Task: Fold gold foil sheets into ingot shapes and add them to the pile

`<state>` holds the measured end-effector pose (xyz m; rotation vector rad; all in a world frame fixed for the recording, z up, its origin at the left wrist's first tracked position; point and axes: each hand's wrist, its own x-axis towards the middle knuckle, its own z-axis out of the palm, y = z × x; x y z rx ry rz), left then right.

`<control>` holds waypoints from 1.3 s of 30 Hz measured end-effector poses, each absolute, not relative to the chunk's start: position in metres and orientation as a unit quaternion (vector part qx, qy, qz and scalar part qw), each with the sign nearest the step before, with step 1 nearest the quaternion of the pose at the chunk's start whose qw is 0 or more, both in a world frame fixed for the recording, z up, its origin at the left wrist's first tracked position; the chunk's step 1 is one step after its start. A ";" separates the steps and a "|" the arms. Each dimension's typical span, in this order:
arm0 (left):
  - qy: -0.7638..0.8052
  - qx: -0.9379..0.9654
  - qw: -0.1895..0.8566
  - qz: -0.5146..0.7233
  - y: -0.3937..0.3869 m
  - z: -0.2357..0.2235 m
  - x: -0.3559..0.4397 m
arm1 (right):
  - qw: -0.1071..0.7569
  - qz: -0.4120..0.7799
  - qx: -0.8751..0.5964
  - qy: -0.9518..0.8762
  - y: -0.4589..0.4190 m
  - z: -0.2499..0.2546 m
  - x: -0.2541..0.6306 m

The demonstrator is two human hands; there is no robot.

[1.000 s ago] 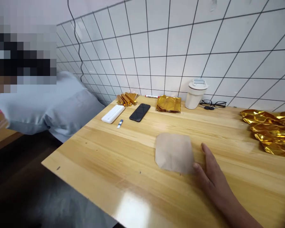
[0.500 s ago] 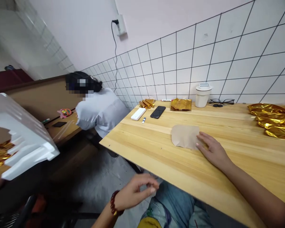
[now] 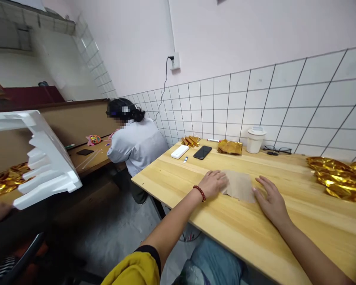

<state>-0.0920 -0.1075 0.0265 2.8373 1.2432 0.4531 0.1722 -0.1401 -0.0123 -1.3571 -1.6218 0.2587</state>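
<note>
Presently, left hand fingers lie flat, slightly spread, on one brown paper sheet on the counter; right hand fingers, spread flat, touch its right edge; one phone lies well apart.

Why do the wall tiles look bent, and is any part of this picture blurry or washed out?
Head view: the wide lens bows the tile lines and stretches the edges. The left hand and right hand on the brown paper are fairly sharp. The white foam piece looks overexposed, the gold foil glints, and the co-worker's face is pixelated.
</note>
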 end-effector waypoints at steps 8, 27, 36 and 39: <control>0.418 0.891 -0.006 0.176 -0.064 0.023 -0.046 | 0.525 0.192 -0.598 -0.575 -0.125 -0.024 0.182; 0.497 0.830 0.143 0.210 -0.038 0.002 -0.037 | 0.429 0.177 -0.651 -0.601 -0.125 -0.028 0.182; 0.472 0.791 0.246 0.301 -0.039 -0.012 -0.036 | 0.412 0.193 -0.669 -0.588 -0.132 -0.013 0.179; 0.459 0.788 0.262 0.317 -0.038 -0.006 -0.032 | 0.398 0.199 -0.673 -0.591 -0.135 -0.010 0.179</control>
